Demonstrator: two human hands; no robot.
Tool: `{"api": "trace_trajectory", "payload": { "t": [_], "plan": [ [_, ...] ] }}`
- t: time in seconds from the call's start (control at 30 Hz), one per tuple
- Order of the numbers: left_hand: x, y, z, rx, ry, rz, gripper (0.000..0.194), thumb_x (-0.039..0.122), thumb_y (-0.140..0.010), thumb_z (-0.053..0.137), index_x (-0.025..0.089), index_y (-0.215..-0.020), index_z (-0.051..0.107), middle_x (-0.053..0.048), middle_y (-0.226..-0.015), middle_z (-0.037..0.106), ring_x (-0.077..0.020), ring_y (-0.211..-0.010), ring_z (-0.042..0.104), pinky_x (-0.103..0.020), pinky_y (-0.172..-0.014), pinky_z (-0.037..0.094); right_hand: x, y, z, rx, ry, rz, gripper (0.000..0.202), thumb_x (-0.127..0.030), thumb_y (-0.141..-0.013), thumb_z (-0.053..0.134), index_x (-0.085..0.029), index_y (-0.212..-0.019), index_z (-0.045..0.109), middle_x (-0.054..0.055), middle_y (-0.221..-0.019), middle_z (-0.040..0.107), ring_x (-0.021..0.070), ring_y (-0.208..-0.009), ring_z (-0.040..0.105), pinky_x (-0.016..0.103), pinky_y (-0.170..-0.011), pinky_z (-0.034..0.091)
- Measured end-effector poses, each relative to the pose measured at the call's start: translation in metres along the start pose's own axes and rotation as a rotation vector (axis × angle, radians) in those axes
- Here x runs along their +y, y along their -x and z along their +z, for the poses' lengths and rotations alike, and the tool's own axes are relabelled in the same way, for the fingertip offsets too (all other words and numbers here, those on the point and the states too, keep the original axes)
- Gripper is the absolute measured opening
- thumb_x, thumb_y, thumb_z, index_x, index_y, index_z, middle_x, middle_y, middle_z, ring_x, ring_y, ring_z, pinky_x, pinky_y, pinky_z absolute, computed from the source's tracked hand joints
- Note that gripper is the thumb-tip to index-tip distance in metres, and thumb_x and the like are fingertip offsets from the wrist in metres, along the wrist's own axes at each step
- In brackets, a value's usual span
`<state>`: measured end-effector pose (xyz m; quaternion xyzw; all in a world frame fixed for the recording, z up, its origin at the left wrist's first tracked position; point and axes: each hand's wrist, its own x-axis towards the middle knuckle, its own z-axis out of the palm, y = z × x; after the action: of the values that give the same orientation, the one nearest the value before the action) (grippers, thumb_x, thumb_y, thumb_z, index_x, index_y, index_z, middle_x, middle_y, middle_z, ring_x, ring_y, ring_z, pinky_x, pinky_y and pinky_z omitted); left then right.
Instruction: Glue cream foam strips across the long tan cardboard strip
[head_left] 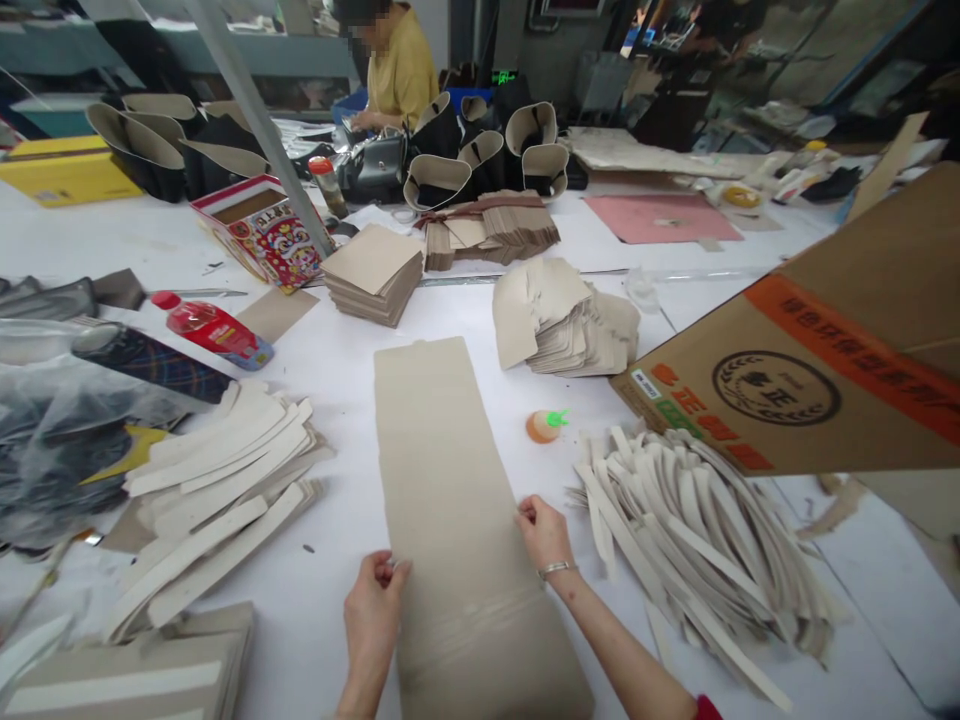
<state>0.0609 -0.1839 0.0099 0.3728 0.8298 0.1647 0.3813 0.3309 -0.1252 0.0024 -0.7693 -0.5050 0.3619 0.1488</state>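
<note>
red bottle (212, 330), cardboard box (825, 370) etc.

The long grey board (457, 520) runs off the bottom edge; the cardboard box (825, 370) is cut off right

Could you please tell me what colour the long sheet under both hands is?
The long sheet is plain greyish beige, seen in the head view.
</note>
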Motion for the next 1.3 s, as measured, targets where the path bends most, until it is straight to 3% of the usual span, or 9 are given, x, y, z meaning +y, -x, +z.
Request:
{"api": "trace_trajectory", "payload": {
  "t": [0.23,0.4,0.67,0.83,1.03,1.3],
  "plan": [
    [-0.001,0.016,-0.005,0.073,0.030,0.088,0.056,0.059,-0.068,0.051,0.019,-0.107,0.048,-0.002,-0.081,0.061,-0.0209,-0.075,0.061,-0.032,-0.071,0.045,0.003,0.000,-0.004,0.003,0.002,-0.038,0.007,-0.020,-0.071,0.051,-0.018,-0.077,0.054,-0.002,-0.065,0.059,0.0117,-0.063,0.054,0.021,-0.063,0.037],
    [-0.004,0.020,-0.003,0.051,-0.051,0.128,0.043,0.048,-0.071,0.047,0.018,-0.101,0.051,-0.005,-0.085,0.061,-0.0212,-0.074,0.060,-0.033,-0.071,0.044,0.001,0.002,-0.004,0.018,0.040,-0.078,0.006,-0.017,-0.067,0.053,-0.018,-0.073,0.053,-0.003,-0.062,0.056,0.0111,-0.061,0.051,0.020,-0.062,0.034],
    [-0.003,0.020,0.000,0.079,-0.067,0.167,0.031,0.040,-0.075,0.046,0.019,-0.098,0.051,-0.003,-0.082,0.059,-0.0198,-0.074,0.059,-0.031,-0.071,0.043,-0.002,0.007,-0.001,0.012,0.113,-0.157,0.014,-0.016,-0.073,0.050,-0.018,-0.086,0.053,0.000,-0.072,0.055,0.0134,-0.068,0.051,0.022,-0.064,0.033],
    [-0.001,0.016,-0.005,0.028,-0.128,0.191,0.023,0.033,-0.075,0.046,0.019,-0.092,0.052,-0.003,-0.081,0.058,-0.0194,-0.076,0.057,-0.030,-0.071,0.040,-0.004,0.004,-0.004,-0.060,0.161,-0.246,0.017,-0.011,-0.072,0.051,-0.020,-0.086,0.054,0.001,-0.088,0.054,0.0116,-0.077,0.051,0.021,-0.072,0.036],
    [0.007,0.008,-0.014,-0.071,-0.208,0.201,0.013,0.032,-0.077,0.048,0.020,-0.081,0.052,-0.003,-0.078,0.060,-0.0201,-0.077,0.057,-0.030,-0.069,0.037,-0.007,-0.004,-0.005,-0.092,0.225,-0.249,0.013,-0.008,-0.069,0.056,-0.018,-0.077,0.051,0.002,-0.085,0.054,0.0128,-0.080,0.050,0.021,-0.072,0.035],
    [0.012,-0.005,-0.019,-0.146,-0.274,0.104,0.024,0.040,-0.082,0.043,0.021,-0.080,0.057,-0.003,-0.076,0.065,-0.0216,-0.075,0.060,-0.029,-0.062,0.036,-0.011,-0.012,-0.004,-0.115,0.237,-0.240,0.009,-0.009,-0.072,0.052,-0.017,-0.076,0.052,0.001,-0.077,0.057,0.0127,-0.075,0.050,0.022,-0.068,0.032]
  ]
}}
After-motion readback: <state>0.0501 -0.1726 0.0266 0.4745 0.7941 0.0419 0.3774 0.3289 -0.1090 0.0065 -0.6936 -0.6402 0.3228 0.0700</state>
